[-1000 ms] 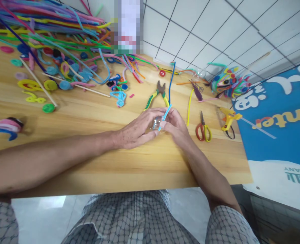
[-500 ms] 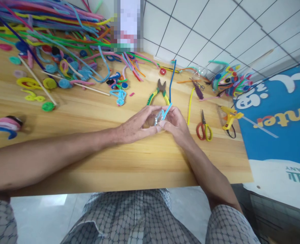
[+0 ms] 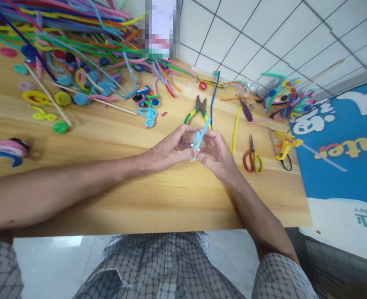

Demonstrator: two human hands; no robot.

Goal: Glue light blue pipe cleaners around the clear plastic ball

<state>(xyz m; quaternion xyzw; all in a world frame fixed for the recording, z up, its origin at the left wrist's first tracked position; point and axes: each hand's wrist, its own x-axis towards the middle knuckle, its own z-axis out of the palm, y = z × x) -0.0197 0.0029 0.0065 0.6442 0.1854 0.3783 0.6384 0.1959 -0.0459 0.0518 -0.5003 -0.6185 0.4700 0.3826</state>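
- Head view: the clear ball (image 3: 188, 143) is off the near side of the pliers (image 3: 200, 106), between the person's two hands.
- The left hand (image 3: 163, 151) curls around the ball from one side and the right hand (image 3: 219, 153) from the other, fingers bent; the thumbs sit close together near the lower end of a light-blue pipe cleaner (image 3: 205, 131). Whether either thumb pinches it, I cannot tell.
- Progress, as judged: the light-blue pipe cleaner lies across the ball, with its upper end sticking out free toward the pliers. It does not look fastened yet, and most of the ball's visible surface is bare; the part under the fingers is hidden.
- Right of the pliers on the desk (image 3: 140, 203): a dark blue pipe cleaner (image 3: 214, 97) just beside them, then a yellow strip (image 3: 236, 128), scissors (image 3: 252, 160) and a glue gun (image 3: 285, 146).
- Left of the pliers: a light-blue bent figure (image 3: 150, 118) and, farther off, a colourful heap of pipe cleaners (image 3: 77, 25).
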